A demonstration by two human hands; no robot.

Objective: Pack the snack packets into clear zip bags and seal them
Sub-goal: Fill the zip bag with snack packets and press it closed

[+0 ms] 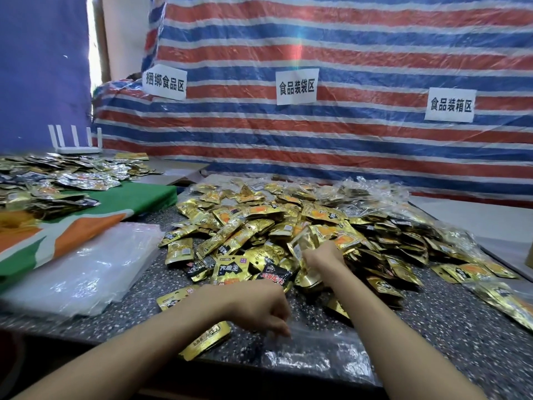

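Packing workshop — zone signs [297, 86], tarpaulin [360, 39]

Three paper signs [297, 86], two hands [259, 310], one router [78, 150].

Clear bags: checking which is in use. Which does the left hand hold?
The lone bag at the near edge, pinched by the left hand; the others lie in a stack at the left, untouched.

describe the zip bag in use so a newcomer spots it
Find the gold packet heap on the speckled table. Before it, at the front edge, the left hand pinches one clear zip bag. Unlike the stacked bags, it lies alone.
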